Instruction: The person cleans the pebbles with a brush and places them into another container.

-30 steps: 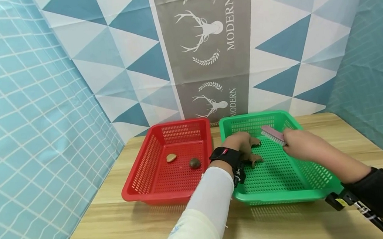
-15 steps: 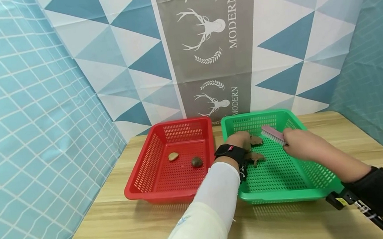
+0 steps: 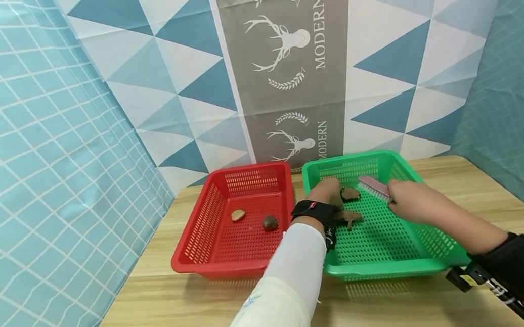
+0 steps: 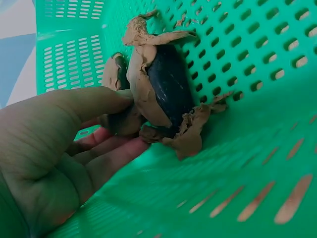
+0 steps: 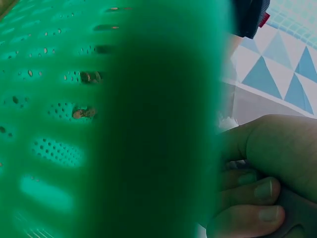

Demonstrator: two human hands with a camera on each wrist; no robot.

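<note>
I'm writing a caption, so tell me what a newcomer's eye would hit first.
Probably the red basket on the left and the green basket on the right, side by side on the wooden table. Then the left hand pinches a dark, brown-coated lump inside the green basket, and the right hand holds a pink brush over that basket.

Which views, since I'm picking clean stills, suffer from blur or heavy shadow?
Head view: sharpest, evenly lit, soft shadows on the table before the red basket and green basket; left wrist view: dim, greenish, yet the left hand and brown-coated dark object read clearly; right wrist view: worst, a dark, out-of-focus green band over the middle, right hand crisper beside it.
</note>
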